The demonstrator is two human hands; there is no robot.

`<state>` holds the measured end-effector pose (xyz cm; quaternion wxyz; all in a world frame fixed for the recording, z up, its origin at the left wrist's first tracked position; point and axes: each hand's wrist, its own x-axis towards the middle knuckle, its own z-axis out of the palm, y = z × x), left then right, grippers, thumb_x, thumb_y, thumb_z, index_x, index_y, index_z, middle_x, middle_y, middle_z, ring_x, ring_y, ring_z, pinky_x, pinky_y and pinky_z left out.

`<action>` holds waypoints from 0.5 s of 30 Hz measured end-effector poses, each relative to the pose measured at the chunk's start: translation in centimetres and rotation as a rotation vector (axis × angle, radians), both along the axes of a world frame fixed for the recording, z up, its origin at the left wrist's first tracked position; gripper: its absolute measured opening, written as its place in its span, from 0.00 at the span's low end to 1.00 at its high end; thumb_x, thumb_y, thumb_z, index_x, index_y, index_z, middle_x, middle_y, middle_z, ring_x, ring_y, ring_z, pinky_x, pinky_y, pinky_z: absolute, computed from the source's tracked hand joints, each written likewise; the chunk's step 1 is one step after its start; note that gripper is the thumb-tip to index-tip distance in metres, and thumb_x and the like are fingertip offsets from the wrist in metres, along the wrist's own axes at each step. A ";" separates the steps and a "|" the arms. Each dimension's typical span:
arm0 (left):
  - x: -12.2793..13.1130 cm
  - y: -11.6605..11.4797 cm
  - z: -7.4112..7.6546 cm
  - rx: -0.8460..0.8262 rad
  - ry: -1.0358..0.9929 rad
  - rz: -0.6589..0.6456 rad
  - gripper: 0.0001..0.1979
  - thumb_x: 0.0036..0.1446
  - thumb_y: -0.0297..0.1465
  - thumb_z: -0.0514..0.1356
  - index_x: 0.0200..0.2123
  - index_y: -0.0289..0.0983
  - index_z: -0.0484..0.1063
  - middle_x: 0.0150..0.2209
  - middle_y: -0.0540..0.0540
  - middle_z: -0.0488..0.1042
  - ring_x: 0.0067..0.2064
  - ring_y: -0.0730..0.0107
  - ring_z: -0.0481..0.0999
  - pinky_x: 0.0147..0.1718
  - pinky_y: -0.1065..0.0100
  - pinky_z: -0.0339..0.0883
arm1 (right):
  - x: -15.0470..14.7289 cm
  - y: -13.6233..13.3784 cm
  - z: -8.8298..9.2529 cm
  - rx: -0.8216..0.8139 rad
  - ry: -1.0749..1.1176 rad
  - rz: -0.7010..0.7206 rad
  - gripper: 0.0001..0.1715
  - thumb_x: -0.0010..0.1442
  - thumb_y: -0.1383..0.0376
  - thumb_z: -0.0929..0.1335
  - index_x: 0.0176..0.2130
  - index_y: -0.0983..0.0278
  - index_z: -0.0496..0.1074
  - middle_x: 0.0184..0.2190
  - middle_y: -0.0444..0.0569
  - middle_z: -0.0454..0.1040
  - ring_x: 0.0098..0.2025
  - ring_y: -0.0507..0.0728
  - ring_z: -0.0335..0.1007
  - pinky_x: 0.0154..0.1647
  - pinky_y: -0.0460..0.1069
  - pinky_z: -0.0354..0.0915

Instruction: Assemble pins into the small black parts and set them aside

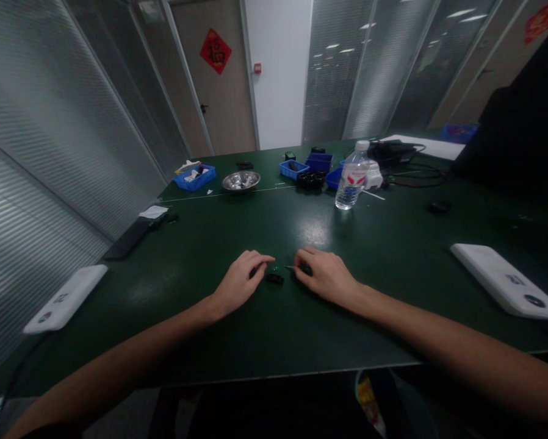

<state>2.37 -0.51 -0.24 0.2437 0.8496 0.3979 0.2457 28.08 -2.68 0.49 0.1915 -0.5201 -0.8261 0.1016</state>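
Dark green counter [265, 219], seen from head height. The person's two bare forearms come in from the lower corners, and the hands meet near the middle, a little apart.

Right grip [326, 272]: closed around a slim tool with a dark handle and a thin metal tip [289, 267]. Tip points left, toward the gap between the hands. Most of the handle is hidden by the fingers.

Left grip [240, 280]: index finger extended toward the gap, thumb below it. A dark patch shows between thumb and fingers; cannot tell whether anything is held there.

Work pieces: a small black elongated piece [274, 279] lies on the counter, just beside the left thumb. A tiny green piece [275, 268] sits just beyond it, near the left index fingertip and the tool tip. Fine detail of both too small to read; contact with the tip cannot be determined.

Surroundings: a clear plastic bottle with a red-and-white label [351, 180] stands upright beyond the right grip. Farther back, a round shiny metal dish [227, 186] holds small light pieces; a blue plastic basket [201, 182] is to its left. One white rounded slab [68, 296] lies at far left, another white slab [503, 277] at right.
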 end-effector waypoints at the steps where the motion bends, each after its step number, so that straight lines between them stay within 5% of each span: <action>1: 0.0 0.3 -0.1 0.011 0.014 -0.020 0.16 0.72 0.34 0.52 0.55 0.42 0.75 0.47 0.44 0.74 0.47 0.62 0.71 0.44 0.62 0.67 | 0.0 0.0 0.0 -0.002 -0.002 0.003 0.06 0.67 0.62 0.67 0.40 0.62 0.72 0.37 0.46 0.72 0.32 0.52 0.67 0.30 0.48 0.53; 15: 0.4 1.3 -0.2 0.011 -0.003 -0.083 0.07 0.67 0.30 0.60 0.43 0.39 0.79 0.43 0.46 0.76 0.45 0.63 0.73 0.43 0.63 0.67 | 0.1 0.1 -0.1 -0.012 0.010 0.002 0.06 0.66 0.61 0.68 0.40 0.62 0.72 0.38 0.47 0.73 0.32 0.53 0.67 0.30 0.48 0.54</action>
